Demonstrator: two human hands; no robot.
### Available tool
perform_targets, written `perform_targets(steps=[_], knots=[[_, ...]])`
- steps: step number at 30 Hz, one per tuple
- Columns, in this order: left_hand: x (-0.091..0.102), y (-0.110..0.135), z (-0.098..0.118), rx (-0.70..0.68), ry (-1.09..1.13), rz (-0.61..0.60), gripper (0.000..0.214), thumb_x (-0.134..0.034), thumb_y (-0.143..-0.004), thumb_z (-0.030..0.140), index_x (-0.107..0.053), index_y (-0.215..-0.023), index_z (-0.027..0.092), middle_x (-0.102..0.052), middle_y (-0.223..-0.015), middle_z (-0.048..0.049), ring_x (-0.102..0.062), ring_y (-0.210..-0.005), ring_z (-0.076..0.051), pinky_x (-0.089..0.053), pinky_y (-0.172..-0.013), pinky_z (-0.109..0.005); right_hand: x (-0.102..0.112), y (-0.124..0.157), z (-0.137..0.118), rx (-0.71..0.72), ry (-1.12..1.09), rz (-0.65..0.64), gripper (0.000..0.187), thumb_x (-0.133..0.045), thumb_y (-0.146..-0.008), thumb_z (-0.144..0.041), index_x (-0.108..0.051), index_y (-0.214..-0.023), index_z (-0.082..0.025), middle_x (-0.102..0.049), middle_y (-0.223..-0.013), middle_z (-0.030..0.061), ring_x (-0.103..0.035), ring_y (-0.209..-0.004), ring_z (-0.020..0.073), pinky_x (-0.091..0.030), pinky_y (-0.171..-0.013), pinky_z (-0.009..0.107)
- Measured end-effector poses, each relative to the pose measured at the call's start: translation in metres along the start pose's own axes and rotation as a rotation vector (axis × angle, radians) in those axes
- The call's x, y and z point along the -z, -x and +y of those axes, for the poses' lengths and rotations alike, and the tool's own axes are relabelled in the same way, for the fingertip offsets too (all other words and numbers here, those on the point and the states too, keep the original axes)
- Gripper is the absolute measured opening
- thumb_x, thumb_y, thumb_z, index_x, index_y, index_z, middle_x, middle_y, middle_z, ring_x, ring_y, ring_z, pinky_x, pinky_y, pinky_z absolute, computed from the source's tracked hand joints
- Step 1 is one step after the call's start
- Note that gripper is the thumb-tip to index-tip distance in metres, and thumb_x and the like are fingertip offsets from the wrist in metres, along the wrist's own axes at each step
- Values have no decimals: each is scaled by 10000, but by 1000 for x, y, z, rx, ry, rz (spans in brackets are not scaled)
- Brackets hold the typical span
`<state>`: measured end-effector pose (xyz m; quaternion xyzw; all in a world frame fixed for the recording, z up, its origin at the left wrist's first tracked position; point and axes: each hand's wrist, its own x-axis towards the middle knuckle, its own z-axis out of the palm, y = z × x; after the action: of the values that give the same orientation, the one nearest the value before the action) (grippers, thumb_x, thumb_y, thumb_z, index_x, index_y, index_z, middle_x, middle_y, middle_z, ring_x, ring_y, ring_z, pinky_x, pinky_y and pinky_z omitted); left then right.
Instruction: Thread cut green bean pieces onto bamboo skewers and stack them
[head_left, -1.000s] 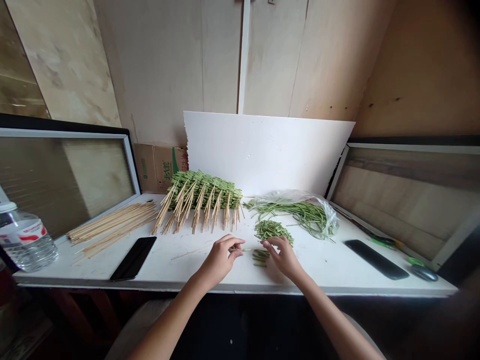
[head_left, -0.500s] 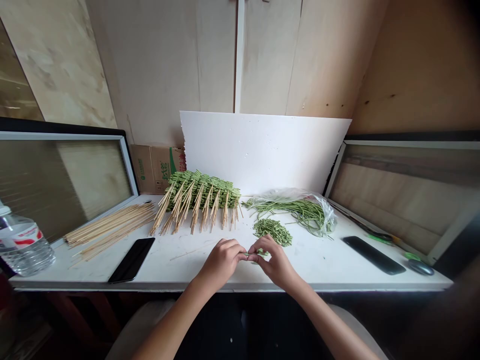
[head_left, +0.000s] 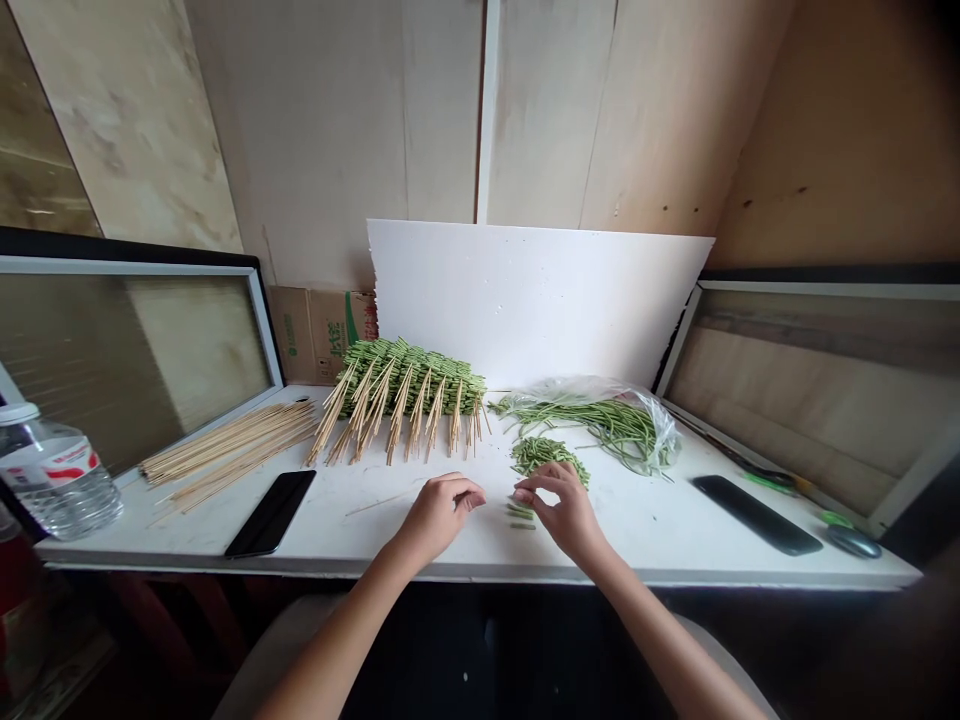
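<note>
White desk spans the width of the view, its front edge nearest the viewer. Near that edge, a black phone lies on the left and a dark flat slab lies on the right, with a small rounded object beside the slab. Both hands are above the middle of the desk, set apart from each other. The left hand is curled, thumb and fingers narrowly spaced; whether it grips anything cannot be told. A thin skewer extends to the left of this hand. The right hand has thumb and forefinger brought close at the tips; any item between them cannot be made out. Several short green pieces are laid in a row just below these tips. A pile of cut pieces is located directly behind the right hand. On the far left, a clear bottle is positioned near loose skewers. Farther back, loaded skewers are stacked left of centre, bare ends toward the viewer. To their right, long green stalks lie partly within a clear bag. A cardboard box and an upright white board stand at the rear.
</note>
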<state>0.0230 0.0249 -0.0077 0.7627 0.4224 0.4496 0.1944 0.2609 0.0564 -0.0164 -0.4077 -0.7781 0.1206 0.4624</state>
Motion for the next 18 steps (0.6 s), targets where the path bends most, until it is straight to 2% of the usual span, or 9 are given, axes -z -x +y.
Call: perform_targets(steps=[4,7,10,13,16,18], knots=[[-6,3,-3,44,-7,-50,226,-556,-978,228,-778,-946,196,-736,-821,-46,-668,-752,-179,-498,-726,-285,-12,7,34,-35,147,-38,217,-710,-887,-448,-820,-917,-263,-706,-829,92,-557,-910,315,-475,-825,464],[-9,3,-2,64,46,-73,217,-574,-976,261,-780,-987,193,-745,-795,-43,-682,-728,-177,-515,-714,-281,-17,10,43,-8,203,-12,225,-701,-892,-435,-813,-965,-255,-724,-900,101,-572,-959,326,-484,-857,474],[-8,3,0,96,85,-48,192,-649,-942,293,-774,-1051,197,-775,-836,-55,-716,-768,-196,-540,-751,-292,-13,7,31,-1,161,27,262,-615,-954,-431,-793,-1028,-253,-725,-997,109,-580,-1012,323,-478,-903,490],[-8,2,3,87,37,-9,268,-724,-895,277,-744,-1160,236,-791,-900,-49,-730,-845,-217,-540,-831,-320,-7,4,6,-26,-16,-43,311,-519,-1012,-429,-769,-1086,-261,-726,-989,94,-603,-992,288,-494,-876,450],[-10,3,7,20,-58,-5,407,-757,-873,220,-685,-1268,285,-796,-902,-18,-711,-925,-229,-508,-913,-356,-6,5,-18,-28,-204,-171,288,-590,-978,-457,-751,-1124,-267,-735,-963,78,-628,-931,255,-514,-760,370],[-12,4,10,-32,-135,3,474,-779,-855,194,-657,-1302,289,-796,-888,-9,-692,-955,-242,-493,-910,-373,-7,7,-26,-9,-255,-183,243,-653,-942,-456,-764,-1042,-263,-735,-915,64,-627,-890,239,-504,-738,349]])
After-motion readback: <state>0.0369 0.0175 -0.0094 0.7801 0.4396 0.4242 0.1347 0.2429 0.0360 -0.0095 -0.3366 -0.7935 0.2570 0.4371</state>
